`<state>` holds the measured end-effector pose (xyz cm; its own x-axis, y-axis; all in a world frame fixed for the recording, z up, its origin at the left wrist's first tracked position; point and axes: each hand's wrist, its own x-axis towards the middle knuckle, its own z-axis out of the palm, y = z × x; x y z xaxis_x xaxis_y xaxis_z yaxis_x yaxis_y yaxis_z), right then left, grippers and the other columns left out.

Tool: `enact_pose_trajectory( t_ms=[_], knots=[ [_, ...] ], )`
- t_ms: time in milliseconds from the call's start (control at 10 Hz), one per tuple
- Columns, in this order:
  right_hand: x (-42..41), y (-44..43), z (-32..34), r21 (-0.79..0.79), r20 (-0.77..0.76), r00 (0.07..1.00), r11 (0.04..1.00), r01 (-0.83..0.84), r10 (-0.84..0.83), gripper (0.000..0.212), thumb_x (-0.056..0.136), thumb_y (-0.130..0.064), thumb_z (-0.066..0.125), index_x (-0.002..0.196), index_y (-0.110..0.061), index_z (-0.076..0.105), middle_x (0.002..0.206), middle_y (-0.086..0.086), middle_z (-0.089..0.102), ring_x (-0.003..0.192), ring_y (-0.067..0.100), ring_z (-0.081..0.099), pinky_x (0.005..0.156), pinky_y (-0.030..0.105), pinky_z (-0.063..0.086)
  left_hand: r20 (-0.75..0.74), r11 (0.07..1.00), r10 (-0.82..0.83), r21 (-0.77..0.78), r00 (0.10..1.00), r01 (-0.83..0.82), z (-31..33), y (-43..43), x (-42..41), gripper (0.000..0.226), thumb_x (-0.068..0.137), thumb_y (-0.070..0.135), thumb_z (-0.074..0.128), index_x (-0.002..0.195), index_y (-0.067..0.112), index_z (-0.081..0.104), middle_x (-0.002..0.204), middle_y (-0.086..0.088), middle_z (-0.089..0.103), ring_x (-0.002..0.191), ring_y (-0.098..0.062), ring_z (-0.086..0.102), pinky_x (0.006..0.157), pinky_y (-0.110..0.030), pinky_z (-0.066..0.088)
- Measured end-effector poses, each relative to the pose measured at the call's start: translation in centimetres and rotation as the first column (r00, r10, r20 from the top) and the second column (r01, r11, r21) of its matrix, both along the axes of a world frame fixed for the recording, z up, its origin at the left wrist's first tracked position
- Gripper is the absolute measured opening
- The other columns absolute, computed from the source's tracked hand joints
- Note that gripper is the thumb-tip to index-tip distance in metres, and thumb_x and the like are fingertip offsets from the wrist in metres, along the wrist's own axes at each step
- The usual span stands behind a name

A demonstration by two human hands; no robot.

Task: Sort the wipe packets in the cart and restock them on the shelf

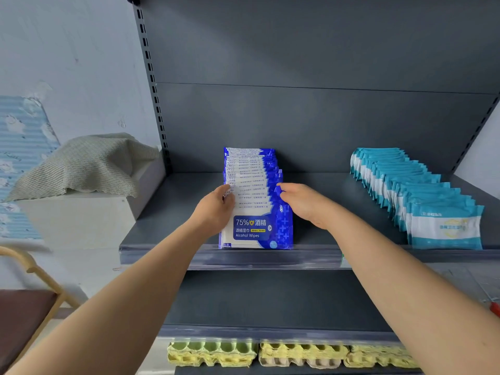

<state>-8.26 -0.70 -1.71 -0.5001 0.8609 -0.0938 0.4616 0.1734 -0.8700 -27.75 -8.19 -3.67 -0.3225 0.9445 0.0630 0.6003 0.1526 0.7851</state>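
A row of several dark blue and white alcohol wipe packets (pixel 255 201) stands upright on the grey shelf (pixel 173 212), running from the front lip toward the back panel. My left hand (pixel 216 209) grips the left edge of the row, fingers curled on the packets. On the row's right edge, my right hand (pixel 303 203) has its fingertips pinching a packet's blue edge. A second row of several teal and white wipe packets (pixel 422 196) leans in a line at the right of the same shelf. The cart is out of view.
Yellow and green egg trays (pixel 292 354) fill the shelf below. Left of the rack stands a white box (pixel 81 220) draped with a beige cloth (pixel 86 163). A wooden chair (pixel 29 296) with a dark seat is at lower left.
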Motion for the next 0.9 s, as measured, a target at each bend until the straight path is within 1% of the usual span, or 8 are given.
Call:
enact_pose_trajectory(
  t_ms=[100, 200, 300, 400, 500, 600, 800, 900],
  knots=[
    [-0.3, -0.1, 0.5, 0.226, 0.056, 0.998, 0.974, 0.007, -0.02, 0.05, 0.101, -0.024, 0.036, 0.149, -0.031, 0.027, 0.153, -0.01, 0.03, 0.138, 0.011, 0.035, 0.111, 0.034, 0.035, -0.028, 0.995, -0.076, 0.057, 0.997, 0.078, 0.0, -0.1, -0.5, 0.048, 0.1, 0.039, 0.039, 0.145, 0.021, 0.036, 0.15, -0.003, 0.036, 0.111, -0.013, 0.056, 0.063, -0.018, 0.05],
    [-0.5, 0.1, 0.3, 0.266, 0.226, 0.973, 0.957, -0.115, 0.054, 0.045, 0.103, -0.023, 0.034, 0.148, -0.017, 0.033, 0.16, -0.008, 0.013, 0.145, 0.01, 0.017, 0.113, 0.023, 0.024, -0.015, 0.992, -0.119, 0.044, 0.993, 0.119, -0.1, -0.6, -0.2, 0.053, 0.1, 0.04, 0.036, 0.149, 0.02, 0.029, 0.158, 0.004, 0.016, 0.116, -0.004, 0.04, 0.064, -0.011, 0.043],
    [-0.3, -0.2, 0.4, 0.237, 0.109, 0.994, 0.971, -0.022, -0.004, 0.043, 0.103, -0.022, 0.035, 0.145, -0.012, 0.038, 0.155, -0.009, 0.027, 0.138, 0.009, 0.031, 0.107, 0.023, 0.032, 0.055, 0.99, -0.135, 0.056, 0.989, 0.131, -0.1, -0.6, -0.1, 0.045, 0.099, 0.04, 0.038, 0.142, 0.023, 0.038, 0.152, 0.001, 0.029, 0.111, -0.007, 0.051, 0.067, -0.016, 0.05],
    [-0.3, -0.2, 0.8, 0.157, -0.016, 0.997, 0.984, 0.082, -0.081, 0.041, 0.102, -0.026, 0.035, 0.14, -0.012, 0.039, 0.132, -0.007, 0.048, 0.115, 0.01, 0.05, 0.09, 0.026, 0.04, 0.261, 0.995, -0.081, 0.075, 0.962, 0.063, 0.3, -0.6, 0.0, 0.007, 0.1, 0.035, 0.041, 0.094, 0.038, 0.039, 0.112, 0.009, 0.05, 0.081, -0.011, 0.064, 0.058, -0.022, 0.054],
    [-1.2, -0.3, 0.5, -0.134, -0.136, 0.987, 0.989, 0.066, -0.084, 0.042, 0.103, -0.026, 0.036, 0.143, -0.014, 0.034, 0.137, 0.002, 0.051, 0.107, 0.014, 0.056, 0.097, 0.03, 0.042, 0.409, 0.999, -0.035, 0.003, 0.912, 0.036, -0.1, -0.1, 0.2, 0.01, 0.1, 0.037, 0.044, 0.098, 0.031, 0.036, 0.103, 0.005, 0.06, 0.084, -0.015, 0.067, 0.077, -0.039, 0.058],
    [-1.8, 0.3, -0.3, -0.22, -0.165, 0.985, 0.975, 0.016, -0.053, 0.031, 0.102, -0.027, 0.037, 0.128, -0.014, 0.048, 0.126, 0.007, 0.062, 0.108, 0.021, 0.063, 0.096, 0.039, 0.049, 0.413, 0.999, -0.02, -0.019, 0.91, 0.031, -0.4, 0.0, 0.3, 0.025, 0.099, 0.039, 0.045, 0.116, 0.021, 0.037, 0.113, -0.003, 0.064, 0.092, -0.021, 0.069, 0.085, -0.046, 0.056],
    [0.4, 0.2, 0.1, 0.074, 0.05, 0.993, 0.992, 0.103, -0.106, 0.025, 0.099, -0.029, 0.04, 0.106, -0.011, 0.055, 0.102, -0.005, 0.061, 0.1, 0.019, 0.058, 0.085, 0.033, 0.046, 0.138, 0.998, 0.05, 0.036, 0.989, -0.056, 0.4, 0.0, 0.4, 0.029, 0.099, 0.035, 0.045, 0.119, 0.015, 0.04, 0.105, 0.004, 0.055, 0.079, -0.013, 0.062, 0.064, -0.031, 0.052],
    [2.2, -0.2, 0.1, 0.383, 0.271, 0.934, 0.916, 0.118, -0.233, 0.039, 0.098, -0.025, 0.04, 0.133, -0.01, 0.05, 0.131, 0.008, 0.056, 0.112, 0.026, 0.056, 0.088, 0.031, 0.043, -0.211, 0.986, 0.122, 0.134, 0.97, -0.095, 0.9, -0.2, 0.7, 0.033, 0.096, 0.035, 0.044, 0.122, 0.015, 0.05, 0.119, -0.002, 0.058, 0.103, -0.024, 0.058, 0.079, -0.036, 0.05]
  ],
)
